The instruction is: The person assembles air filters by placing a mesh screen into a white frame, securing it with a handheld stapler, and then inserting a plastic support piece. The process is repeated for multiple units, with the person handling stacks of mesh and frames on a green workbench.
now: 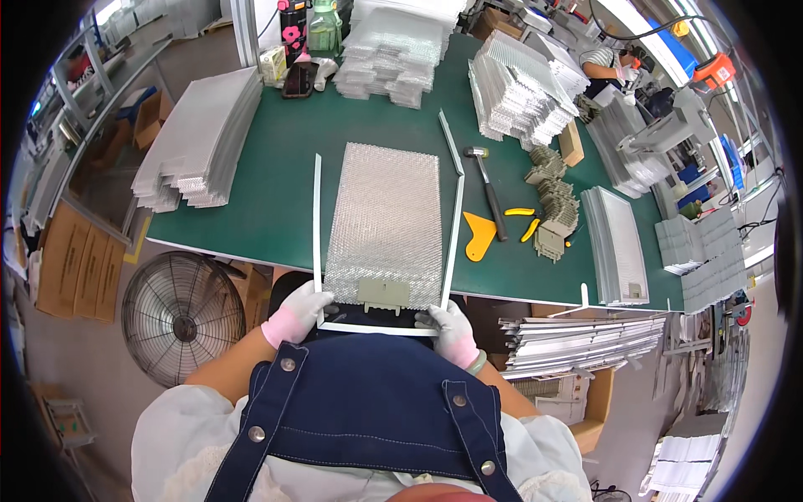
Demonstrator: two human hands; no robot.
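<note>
A silver mesh filter panel (385, 219) lies on the green table (276, 159), its near end overhanging the front edge. A thin white U-shaped metal frame (316, 217) surrounds the panel's near end and both long sides. A grey plastic latch (384, 294) sits on the panel's near edge. My left hand (298, 311), in a white and pink glove, grips the frame's near left corner. My right hand (450, 328), gloved too, holds the near right corner.
Stacks of mesh sheets lie at the left (201, 142) and the back (393, 46). A hammer (487, 188), a yellow scraper (478, 234) and yellow-handled pliers (525, 219) lie right of the panel, beside grey latches (554, 209). A fan (182, 316) stands below left.
</note>
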